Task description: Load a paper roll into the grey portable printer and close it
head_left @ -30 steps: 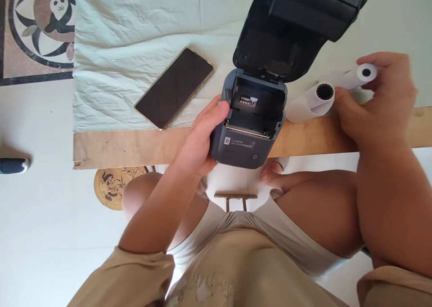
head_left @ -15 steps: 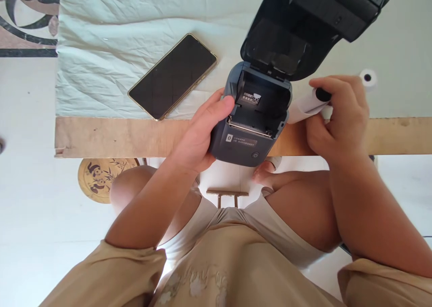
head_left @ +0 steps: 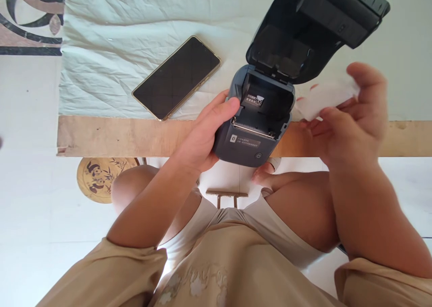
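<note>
A small dark grey label printer (head_left: 251, 138) sits at the near edge of the table with its lid (head_left: 317, 26) swung up and its paper bay bare. My left hand (head_left: 205, 134) grips the printer's left side, thumb on the bay's rim. Just to the printer's right, my right hand (head_left: 351, 118) holds a white paper roll (head_left: 329, 98) between thumb and fingers; the roll is blurred by motion.
A black phone (head_left: 177, 77) lies face up on the wrinkled white cloth (head_left: 111, 42) left of the printer. The table's bare wooden edge (head_left: 118, 136) runs across in front. My knees are below it, with a round panda mat (head_left: 101, 179) on the floor.
My right hand has taken up one paper roll and lifted it beside the printer. The second roll at the far right is no longer in sight. My left hand stays on the printer.
</note>
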Demonstrator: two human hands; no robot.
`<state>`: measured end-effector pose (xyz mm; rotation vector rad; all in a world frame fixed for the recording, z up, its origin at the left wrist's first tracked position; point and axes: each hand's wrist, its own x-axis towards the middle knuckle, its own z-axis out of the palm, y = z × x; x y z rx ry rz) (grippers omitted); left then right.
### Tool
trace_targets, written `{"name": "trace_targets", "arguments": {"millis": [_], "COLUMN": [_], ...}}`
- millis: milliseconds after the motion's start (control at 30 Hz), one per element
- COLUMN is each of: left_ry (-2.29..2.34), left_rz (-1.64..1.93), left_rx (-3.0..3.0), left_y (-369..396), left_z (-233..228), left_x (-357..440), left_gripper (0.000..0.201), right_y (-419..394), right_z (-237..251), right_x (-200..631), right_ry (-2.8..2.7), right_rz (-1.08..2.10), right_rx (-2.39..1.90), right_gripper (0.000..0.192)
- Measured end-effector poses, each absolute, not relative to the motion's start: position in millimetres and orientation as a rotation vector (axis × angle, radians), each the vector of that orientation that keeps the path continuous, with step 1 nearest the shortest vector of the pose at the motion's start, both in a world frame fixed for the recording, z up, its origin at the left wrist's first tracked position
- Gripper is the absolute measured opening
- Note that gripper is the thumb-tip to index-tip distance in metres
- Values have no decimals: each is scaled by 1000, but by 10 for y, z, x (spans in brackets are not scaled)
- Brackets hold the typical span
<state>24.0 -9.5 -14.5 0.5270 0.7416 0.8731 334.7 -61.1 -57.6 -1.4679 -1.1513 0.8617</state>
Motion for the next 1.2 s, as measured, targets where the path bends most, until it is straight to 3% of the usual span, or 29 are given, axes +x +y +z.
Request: {"name": "trace_targets", "arguments": {"millis": [133,333,467,600,700,767,900,1033,1200], "left_ry": [730,714,728,692,715,716,712,674,585], "left_rz": [869,875,885,860,874,862,835,815,790], "left_rx": [544,520,478,499,506,509,499,458,457], "left_y": [-100,-120,-106,-103,-127,-137,-123,-114,-132], "left_z": [-183,-152,-127,-168,-167,-141,-92,-91,-139], "left_x": [226,222,238,232,212,200,193,166,98], "left_gripper": [24,28,26,41,42,43,41,44,49], "right_y": [-567,-522,-517,-589,-609,-566,-400,-336,-475], "right_z": [-525,-604,-608,-434,-240,-97,163,188,24], "right_x": [3353,3333,3364,3080,2724,2524,2336,2334,2248], "right_ry": [-1016,-1022,-1010,-1228,-1481,-1570,-1734,-1887,-1852], "right_rz": [1167,1151,1090,716,342,288,261,207,-155], "right_rx": [-1411,-1335,-1373,-1317,-1163,-1182,-1372,-1352,-1175], "right_gripper": [70,92,70,61,63,57,24,14,13]}}
